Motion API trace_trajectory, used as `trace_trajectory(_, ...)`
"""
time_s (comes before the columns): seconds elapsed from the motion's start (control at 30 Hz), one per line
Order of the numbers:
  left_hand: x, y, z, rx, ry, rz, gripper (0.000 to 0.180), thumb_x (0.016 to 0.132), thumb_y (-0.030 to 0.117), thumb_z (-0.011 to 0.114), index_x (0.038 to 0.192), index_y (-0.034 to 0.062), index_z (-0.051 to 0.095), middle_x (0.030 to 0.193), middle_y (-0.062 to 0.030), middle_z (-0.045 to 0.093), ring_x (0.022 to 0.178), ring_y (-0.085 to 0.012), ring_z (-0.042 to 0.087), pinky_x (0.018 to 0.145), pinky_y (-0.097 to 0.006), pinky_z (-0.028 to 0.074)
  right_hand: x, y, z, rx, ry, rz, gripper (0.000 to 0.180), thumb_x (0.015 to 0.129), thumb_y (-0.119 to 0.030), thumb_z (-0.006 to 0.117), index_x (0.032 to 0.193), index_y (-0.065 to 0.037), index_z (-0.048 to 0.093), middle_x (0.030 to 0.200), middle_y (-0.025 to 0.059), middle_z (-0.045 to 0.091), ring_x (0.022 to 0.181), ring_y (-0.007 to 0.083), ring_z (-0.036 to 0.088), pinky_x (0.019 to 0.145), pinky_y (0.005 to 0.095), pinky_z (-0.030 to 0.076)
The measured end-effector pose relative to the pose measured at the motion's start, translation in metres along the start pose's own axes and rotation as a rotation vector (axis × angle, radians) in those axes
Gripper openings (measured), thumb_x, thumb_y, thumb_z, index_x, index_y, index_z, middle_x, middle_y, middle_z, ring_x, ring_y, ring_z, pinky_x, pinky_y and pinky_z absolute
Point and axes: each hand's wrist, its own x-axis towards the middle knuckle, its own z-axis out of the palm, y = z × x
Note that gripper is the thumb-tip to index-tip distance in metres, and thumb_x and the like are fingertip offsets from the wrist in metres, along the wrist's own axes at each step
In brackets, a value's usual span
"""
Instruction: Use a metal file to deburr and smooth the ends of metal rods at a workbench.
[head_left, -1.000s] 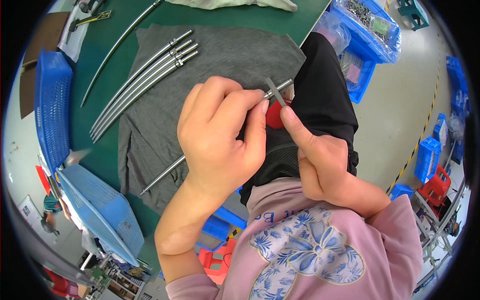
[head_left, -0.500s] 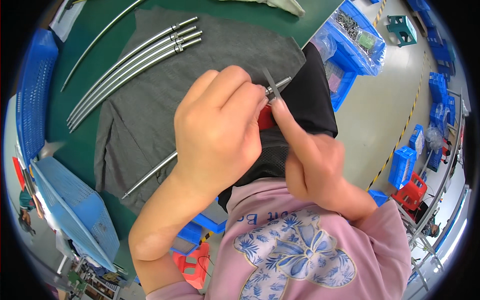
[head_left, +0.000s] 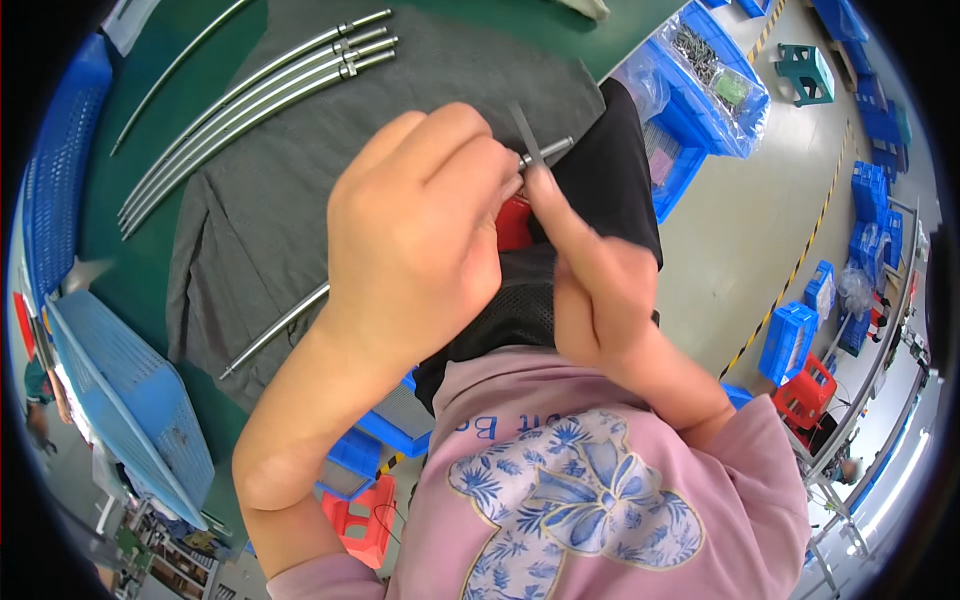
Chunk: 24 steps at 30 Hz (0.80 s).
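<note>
My left hand [head_left: 415,225] is closed around a slim metal rod [head_left: 265,338]. The rod passes under the fist, and its stepped tip sticks out on the right. A thin grey flat file [head_left: 526,132] lies crosswise against the rod near that tip. My right hand [head_left: 605,285] grips the file, the thumb pressed along it and the other fingers mostly hidden. Between the hands a red object [head_left: 514,224] shows in part; its kind is hidden. Several curved metal rods [head_left: 270,110] with collars lie side by side on a grey cloth [head_left: 450,70].
The cloth covers part of a green table [head_left: 135,240]. Light blue [head_left: 130,400] and darker blue [head_left: 62,170] baskets stand at the left. At the upper right are blue bins [head_left: 690,80] with small parts. A green stool [head_left: 805,73] and a red stool [head_left: 805,390] stand on the floor.
The whole view has shifted a little, so hands, rods and table appear further left and mostly higher. The file has stayed across the rod, and both grips look the same.
</note>
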Motion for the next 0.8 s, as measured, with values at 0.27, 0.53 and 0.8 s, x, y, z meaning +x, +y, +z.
trace_trajectory(0.27,-0.003,0.003,0.0,-0.019,-0.012,-0.02,0.015,0.06,-0.006,0.063,0.072,0.0025,0.058,0.073,-0.0071,0.051,0.065,-0.0266,0.052,0.056,-0.036,0.043,0.01,-0.004,0.0,-0.033,-0.056,0.065,0.066,0.057,0.005,0.051,0.123,0.004,0.057,0.049,0.0043,0.045,0.036,0.0173,0.043,0.042,0.0289,0.04)
trace_trajectory(0.53,-0.001,0.0,-0.002,-0.003,-0.017,0.008,0.014,0.066,-0.005,0.069,0.075,-0.0002,0.06,0.071,-0.009,0.055,0.061,-0.0244,0.053,0.054,-0.031,0.042,0.008,0.005,0.011,-0.007,0.038,-0.001,0.062,0.059,0.009,0.049,0.12,0.005,0.059,0.05,0.0062,0.048,0.037,0.0162,0.044,0.044,0.0273,0.043)
trace_trajectory(0.8,-0.002,0.001,-0.004,-0.012,-0.021,-0.012,0.014,0.066,-0.006,0.069,0.074,-0.0005,0.059,0.07,-0.0088,0.055,0.061,-0.024,0.053,0.054,-0.03,0.042,0.007,-0.005,0.001,0.126,-0.038,0.106,0.063,0.064,0.011,0.046,0.126,0.004,0.054,0.053,0.0081,0.05,0.038,0.0171,0.046,0.046,0.0259,0.044)
